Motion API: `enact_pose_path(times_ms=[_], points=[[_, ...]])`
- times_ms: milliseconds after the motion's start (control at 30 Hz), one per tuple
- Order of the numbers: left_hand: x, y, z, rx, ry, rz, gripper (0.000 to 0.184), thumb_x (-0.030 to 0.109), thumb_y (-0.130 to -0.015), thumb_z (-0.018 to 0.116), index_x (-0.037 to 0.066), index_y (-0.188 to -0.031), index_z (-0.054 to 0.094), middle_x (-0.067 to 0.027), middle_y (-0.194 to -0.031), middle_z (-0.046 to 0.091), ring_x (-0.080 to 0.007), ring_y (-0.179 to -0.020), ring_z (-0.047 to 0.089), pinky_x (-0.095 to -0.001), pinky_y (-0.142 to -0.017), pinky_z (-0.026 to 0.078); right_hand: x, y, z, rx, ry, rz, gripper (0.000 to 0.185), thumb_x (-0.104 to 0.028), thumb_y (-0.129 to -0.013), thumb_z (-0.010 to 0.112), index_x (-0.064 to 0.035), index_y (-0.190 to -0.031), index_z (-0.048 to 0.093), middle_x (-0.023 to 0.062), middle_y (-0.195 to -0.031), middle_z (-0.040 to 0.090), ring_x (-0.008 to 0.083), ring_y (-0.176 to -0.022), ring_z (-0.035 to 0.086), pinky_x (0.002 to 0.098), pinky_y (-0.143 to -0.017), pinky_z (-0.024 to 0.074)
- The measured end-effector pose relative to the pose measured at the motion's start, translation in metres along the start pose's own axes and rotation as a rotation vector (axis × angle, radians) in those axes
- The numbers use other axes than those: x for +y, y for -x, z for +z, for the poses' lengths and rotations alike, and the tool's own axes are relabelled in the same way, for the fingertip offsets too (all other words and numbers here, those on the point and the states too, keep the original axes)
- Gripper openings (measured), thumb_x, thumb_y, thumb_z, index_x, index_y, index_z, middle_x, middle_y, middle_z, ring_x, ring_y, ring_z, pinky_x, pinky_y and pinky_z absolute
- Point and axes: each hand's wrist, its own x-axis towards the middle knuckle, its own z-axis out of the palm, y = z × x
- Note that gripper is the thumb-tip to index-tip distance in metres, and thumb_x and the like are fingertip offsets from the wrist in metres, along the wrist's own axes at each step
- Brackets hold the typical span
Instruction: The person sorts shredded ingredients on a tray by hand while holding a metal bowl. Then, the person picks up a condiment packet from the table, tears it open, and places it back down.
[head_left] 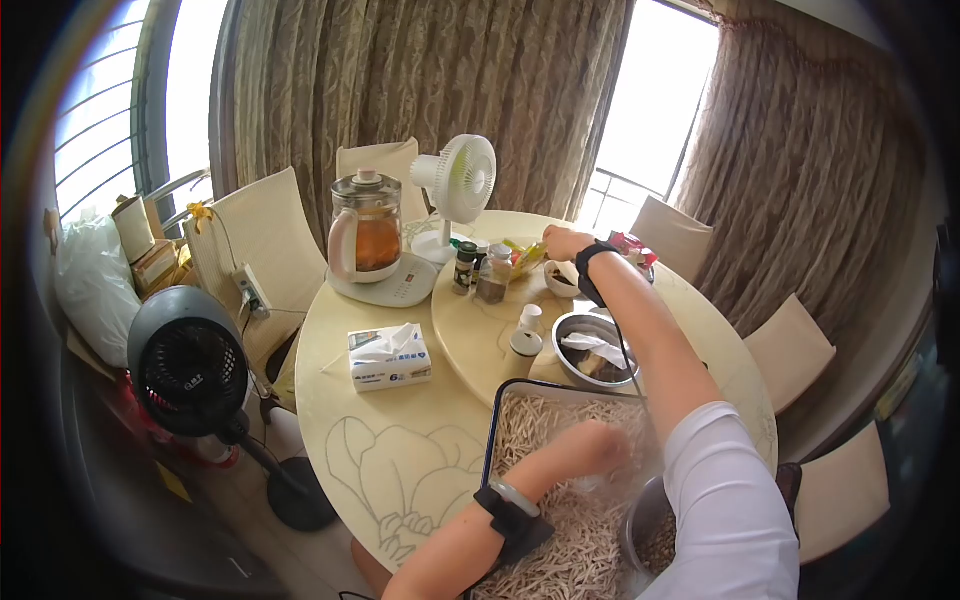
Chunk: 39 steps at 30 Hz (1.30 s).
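My left hand [597, 446] is over a dark-rimmed tray [491, 440] filled with pale, dry strips [540, 425]. Blur and the hand's angle hide its fingers; clear plastic [640, 462] lies beside and below it. Stretched across the table, my right hand [568, 243] has its fingers curled at the edge of a green and yellow packet [524, 258]. What those fingers hold, if anything, is hidden. Just below that hand sits a small white bowl [561, 282] with dark contents. Beneath the right forearm, a metal bowl [570, 322] contains white, crumpled material and something dark.
Spice jars [493, 275] and a lidded container [524, 347] stand on the raised round board [455, 330]. A tissue box [390, 372], glass kettle [367, 235] and white fan [462, 185] are farther left. Another bowl [655, 530] is right of the tray. Chairs surround the table.
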Motion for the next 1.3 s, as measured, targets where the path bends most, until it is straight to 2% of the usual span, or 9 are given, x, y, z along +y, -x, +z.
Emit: enact_pose_path(times_ms=[67, 300, 467, 700, 867, 1033, 1133, 1233, 1300], points=[[-0.001, 0.0, 0.001, 0.007, -0.016, 0.007, 0.014, 0.016, -0.084, 0.066, 0.006, -0.093, 0.068, -0.0138, -0.083, 0.069, -0.0318, -0.077, 0.066, -0.0382, -0.07, 0.052, 0.011, 0.011, -0.009, 0.233, -0.24, 0.023, 0.041, -0.011, -0.085, 0.055, -0.0024, -0.126, 0.052, 0.0181, -0.121, 0.064, 0.0327, -0.115, 0.061, 0.0421, -0.093, 0.0489], [0.008, 0.001, -0.009, 0.028, 0.033, -0.039, 0.017, 0.016, -0.084, 0.068, 0.006, -0.098, 0.069, -0.0111, -0.086, 0.07, -0.0252, -0.076, 0.067, -0.035, -0.07, 0.053, 0.06, 0.025, -0.025, 0.547, -0.253, -0.157, 0.039, -0.005, -0.089, 0.051, -0.004, -0.127, 0.048, 0.0205, -0.11, 0.064, 0.0326, -0.104, 0.064, 0.0396, -0.089, 0.049], [0.004, -0.001, -0.009, 0.192, 0.105, -0.125, 0.02, 0.014, -0.085, 0.07, 0.005, -0.103, 0.069, -0.0075, -0.082, 0.069, -0.0162, -0.072, 0.064, -0.03, -0.066, 0.051, 0.037, 0.161, -0.098, 0.342, -0.193, -0.119, 0.045, 0.01, -0.084, 0.047, 0.0002, -0.128, 0.05, 0.0068, -0.146, 0.039, 0.0304, -0.12, 0.053, 0.0385, -0.103, 0.0446], [0.012, -0.003, -0.022, 0.407, 0.334, -0.231, 0.023, 0.014, -0.09, 0.068, 0.008, -0.112, 0.068, 0.0003, -0.085, 0.066, -0.0067, -0.069, 0.056, -0.0245, -0.065, 0.047, 0.108, 0.219, -0.093, 0.526, 0.214, -0.317, 0.035, 0.003, -0.09, 0.046, -0.0007, -0.124, 0.052, 0.0047, -0.143, 0.046, 0.0267, -0.117, 0.058, 0.0369, -0.096, 0.0518], [0.016, -0.005, -0.024, 0.608, 0.248, -0.066, 0.05, 0.015, -0.087, 0.071, 0.007, -0.132, 0.05, -0.0016, -0.104, 0.062, -0.0092, -0.09, 0.054, -0.0256, -0.079, 0.043, 0.102, 0.3, -0.086, 0.589, 0.185, -0.543, 0.025, -0.01, -0.094, 0.055, -0.0164, -0.118, 0.055, 0.0117, -0.128, 0.06, 0.0299, -0.112, 0.062, 0.0366, -0.093, 0.0534], [0.024, -0.006, -0.033, 0.873, -0.062, 0.028, 0.063, 0.018, -0.084, 0.074, 0.007, -0.137, 0.044, -0.0058, -0.122, 0.056, -0.0165, -0.112, 0.049, -0.0316, -0.095, 0.036, 0.078, 0.345, -0.069, 0.426, 0.201, -0.723, 0.033, -0.01, -0.095, 0.055, -0.0213, -0.125, 0.046, 0.0056, -0.13, 0.059, 0.0284, -0.113, 0.062, 0.0365, -0.093, 0.0558], [0.035, -0.007, -0.047, 0.573, 0.38, -0.043, 0.063, 0.026, -0.084, 0.076, 0.003, -0.135, 0.047, -0.007, -0.116, 0.059, -0.0182, -0.112, 0.052, -0.0365, -0.098, 0.039, 0.062, 0.356, -0.053, 0.437, 0.147, -0.896, 0.034, -0.008, -0.09, 0.062, -0.0194, -0.12, 0.053, 0.0076, -0.126, 0.061, 0.0241, -0.112, 0.063, 0.0322, -0.092, 0.0556], [0.062, -0.004, -0.055, 0.274, 0.397, -0.103, 0.054, 0.02, -0.087, 0.074, 0.004, -0.132, 0.051, -0.0069, -0.127, 0.057, -0.0137, -0.122, 0.048, -0.035, -0.103, 0.038, 0.046, 0.362, -0.044, 0.396, 0.15, -0.957, 0.042, -0.009, -0.088, 0.064, -0.0216, -0.126, 0.052, 0.0063, -0.13, 0.06, 0.0237, -0.115, 0.061, 0.0331, -0.096, 0.0539], [0.066, -0.006, -0.052, 0.307, 0.405, -0.069, 0.042, 0.019, -0.087, 0.074, 0.002, -0.123, 0.059, -0.0066, -0.118, 0.063, -0.012, -0.112, 0.056, -0.0307, -0.095, 0.046, 0.04, 0.363, -0.041, 0.363, 0.148, -0.95, 0.048, -0.008, -0.086, 0.065, -0.0237, -0.13, 0.051, 0.0065, -0.131, 0.059, 0.0241, -0.116, 0.061, 0.0345, -0.098, 0.0526]])
